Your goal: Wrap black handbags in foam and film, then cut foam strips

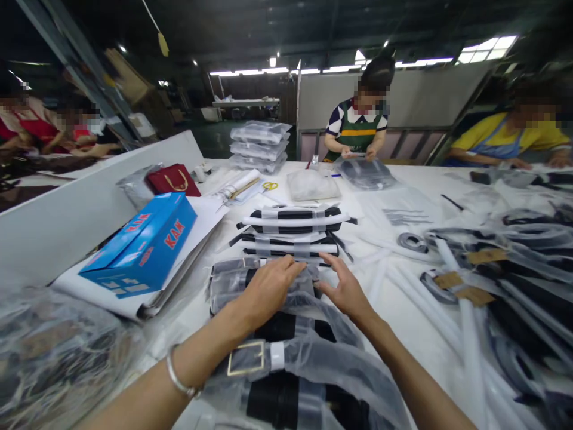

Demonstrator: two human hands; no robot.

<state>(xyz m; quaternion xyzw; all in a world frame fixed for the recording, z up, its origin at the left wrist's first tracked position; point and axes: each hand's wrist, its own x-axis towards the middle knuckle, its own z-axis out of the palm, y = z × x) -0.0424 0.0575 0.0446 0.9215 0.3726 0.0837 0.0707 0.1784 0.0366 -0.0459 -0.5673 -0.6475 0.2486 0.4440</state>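
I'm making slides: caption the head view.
Left hand and right hand at plastic-wrapped black bundles on a white table, a blue cardboard box to the left.

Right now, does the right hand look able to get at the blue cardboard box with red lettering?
Probably not directly: the blue box sits off to the left, and the left hand and forearm lie between it and the right hand. Reaching over them might work, though awkwardly.

We see a dim roof [277, 24], glaring windows [487, 50] upper right, a bright surface [215, 239], and blurred, stretched lower corners.
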